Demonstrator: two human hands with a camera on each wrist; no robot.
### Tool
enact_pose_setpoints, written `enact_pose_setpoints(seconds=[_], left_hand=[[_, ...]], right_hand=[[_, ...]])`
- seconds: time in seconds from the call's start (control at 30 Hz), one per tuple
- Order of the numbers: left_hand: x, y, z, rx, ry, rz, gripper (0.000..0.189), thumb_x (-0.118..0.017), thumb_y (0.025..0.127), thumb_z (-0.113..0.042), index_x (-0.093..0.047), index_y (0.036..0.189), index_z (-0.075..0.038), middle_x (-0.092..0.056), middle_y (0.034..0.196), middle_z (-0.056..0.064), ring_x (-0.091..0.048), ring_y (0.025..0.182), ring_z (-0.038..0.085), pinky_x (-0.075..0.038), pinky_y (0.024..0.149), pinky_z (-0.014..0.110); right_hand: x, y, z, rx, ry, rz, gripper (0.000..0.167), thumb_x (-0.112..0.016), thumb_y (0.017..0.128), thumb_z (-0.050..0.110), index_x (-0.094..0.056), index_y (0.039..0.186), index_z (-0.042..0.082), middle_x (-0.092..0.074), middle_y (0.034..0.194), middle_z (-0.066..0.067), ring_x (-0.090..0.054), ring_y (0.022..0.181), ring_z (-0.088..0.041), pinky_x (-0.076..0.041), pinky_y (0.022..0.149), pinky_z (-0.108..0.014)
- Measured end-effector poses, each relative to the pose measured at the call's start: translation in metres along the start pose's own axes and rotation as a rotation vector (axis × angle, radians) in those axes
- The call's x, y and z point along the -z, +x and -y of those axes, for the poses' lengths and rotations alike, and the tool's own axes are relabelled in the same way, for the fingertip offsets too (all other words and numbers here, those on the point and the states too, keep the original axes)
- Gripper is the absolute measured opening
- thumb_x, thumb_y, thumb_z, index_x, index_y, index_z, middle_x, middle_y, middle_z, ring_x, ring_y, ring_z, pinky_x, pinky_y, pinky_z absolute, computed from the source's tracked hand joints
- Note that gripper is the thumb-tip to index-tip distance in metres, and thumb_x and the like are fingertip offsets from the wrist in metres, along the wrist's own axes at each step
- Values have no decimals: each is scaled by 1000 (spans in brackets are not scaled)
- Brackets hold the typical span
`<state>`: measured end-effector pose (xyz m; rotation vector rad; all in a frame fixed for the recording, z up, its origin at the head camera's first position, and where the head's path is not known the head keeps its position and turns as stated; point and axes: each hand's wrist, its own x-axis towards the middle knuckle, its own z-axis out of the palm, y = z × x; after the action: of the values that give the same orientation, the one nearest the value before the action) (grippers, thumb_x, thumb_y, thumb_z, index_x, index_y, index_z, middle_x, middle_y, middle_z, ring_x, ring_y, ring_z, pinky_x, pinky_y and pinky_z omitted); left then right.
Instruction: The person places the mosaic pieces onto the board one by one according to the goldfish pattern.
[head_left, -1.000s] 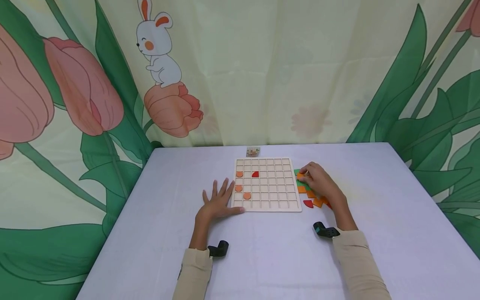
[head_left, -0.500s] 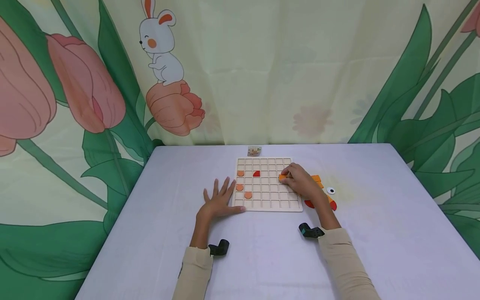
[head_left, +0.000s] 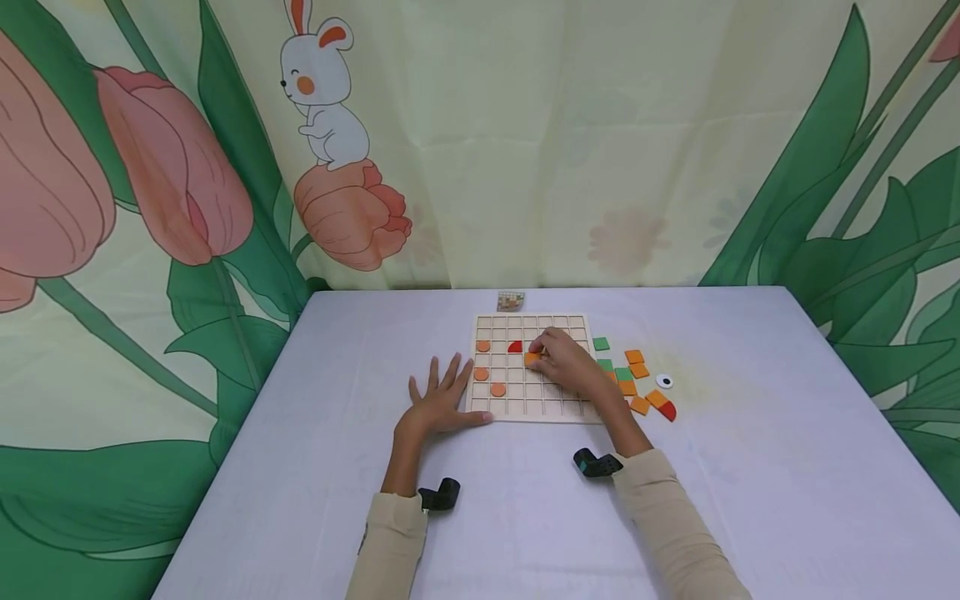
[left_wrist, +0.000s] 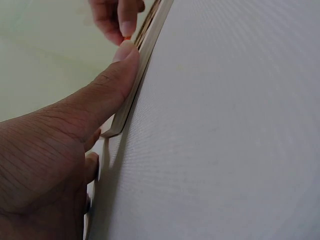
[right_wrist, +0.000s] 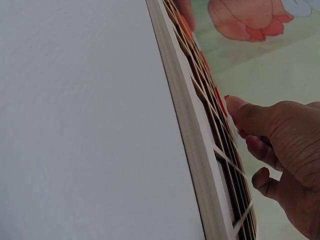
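A wooden grid board lies on the white table, with several orange round pieces and a red quarter-round piece set in its cells. My right hand pinches an orange square tile between thumb and fingers, over the middle of the board just right of the red piece. My left hand is spread at the board's left edge. In the left wrist view its thumb lies along the board's rim, and the other fingers are mostly hidden beneath the palm.
Right of the board lie loose orange tiles, green tiles, a red quarter-round piece and a round eye piece. A small patterned item sits behind the board. A printed curtain hangs behind the table.
My right hand has moved left from the loose tiles to the middle of the board, carrying an orange tile. My left hand has stayed at the board's edge.
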<state>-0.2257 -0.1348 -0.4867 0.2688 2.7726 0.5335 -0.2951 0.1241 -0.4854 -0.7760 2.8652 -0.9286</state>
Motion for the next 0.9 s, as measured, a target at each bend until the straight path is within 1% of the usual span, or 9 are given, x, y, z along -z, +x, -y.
enact_pose_setpoints(seconds=[0.13, 0.23, 0.37, 0.57, 0.9], left_hand=[[0, 1, 0, -1, 5, -1, 106, -63, 78, -71, -11, 159, -25, 1, 165, 2, 16, 147, 36, 9, 107, 70], [1, 1, 0, 0, 8, 5, 106, -62, 78, -72, -11, 159, -25, 1, 165, 2, 16, 147, 35, 9, 107, 70], [1, 1, 0, 1, 14, 12, 107, -62, 78, -73, -10, 159, -26, 2, 165, 2, 16, 147, 35, 9, 107, 70], [3, -2, -2, -1, 8, 9, 106, -62, 79, -71, -11, 159, -25, 1, 165, 2, 16, 147, 36, 9, 107, 70], [2, -1, -1, 5, 23, 13, 105, -62, 79, -72, -10, 159, -25, 2, 165, 2, 16, 147, 36, 8, 107, 70]], right_hand=[[-7, 5, 8, -16, 10, 13, 26, -68, 93, 22, -65, 109, 3, -55, 110, -6, -51, 95, -21, -47, 87, -35], [-12, 7, 11, -31, 15, 9, 25, -68, 93, 23, -65, 109, 4, -55, 109, -6, -51, 92, -21, -47, 84, -33], [-17, 9, 13, -31, 9, -6, 24, -68, 93, 24, -66, 108, 5, -55, 108, -6, -51, 88, -20, -46, 80, -32], [-17, 11, 18, -36, -6, -25, 25, -69, 93, 25, -66, 109, 5, -55, 108, -6, -51, 86, -19, -46, 78, -32], [-18, 12, 20, -47, -29, -36, 25, -71, 92, 25, -67, 108, 6, -56, 108, -5, -52, 84, -19, -47, 76, -32]])
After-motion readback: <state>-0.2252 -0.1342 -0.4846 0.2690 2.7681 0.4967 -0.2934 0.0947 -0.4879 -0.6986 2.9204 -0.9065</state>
